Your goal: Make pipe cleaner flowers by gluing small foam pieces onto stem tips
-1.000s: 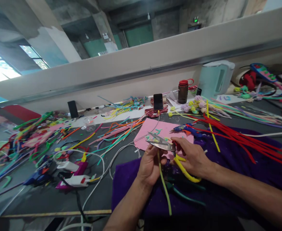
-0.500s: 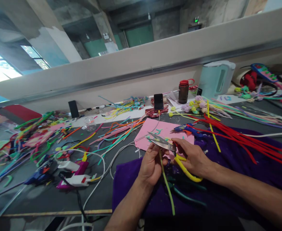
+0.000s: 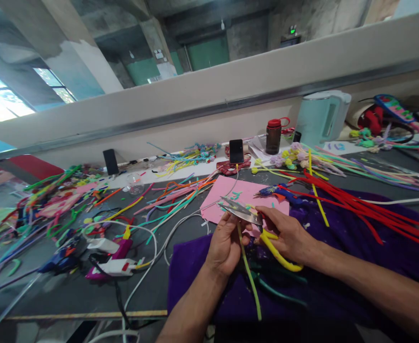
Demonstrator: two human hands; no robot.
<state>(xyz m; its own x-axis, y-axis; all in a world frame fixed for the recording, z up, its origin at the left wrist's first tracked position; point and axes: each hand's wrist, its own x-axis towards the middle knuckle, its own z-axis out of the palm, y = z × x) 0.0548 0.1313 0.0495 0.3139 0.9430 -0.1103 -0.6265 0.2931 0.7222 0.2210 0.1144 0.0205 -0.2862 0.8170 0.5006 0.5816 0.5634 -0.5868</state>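
My left hand [image 3: 225, 245] pinches the top of a light green pipe cleaner [image 3: 251, 281], which hangs down over a purple cloth [image 3: 338, 267]. My right hand [image 3: 290, 236] grips yellow-handled scissors [image 3: 245, 214]. Their metal blades point left, nearly closed, right above my left fingers at the pipe cleaner's upper end. A pink sheet [image 3: 241, 197] with small green snippets lies just beyond the blades.
Loose pipe cleaners cover the grey table: a red bundle [image 3: 359, 205] at right, mixed colours [image 3: 173, 195] in the middle. Glue guns and white cords [image 3: 105, 255] lie at left. A bottle [image 3: 272, 136], a phone [image 3: 235, 151] and a pale kettle [image 3: 321, 116] stand at the back.
The scissor blades, open one second ago, have closed together at the top of the green pipe cleaner. Both hands stay in nearly the same place.
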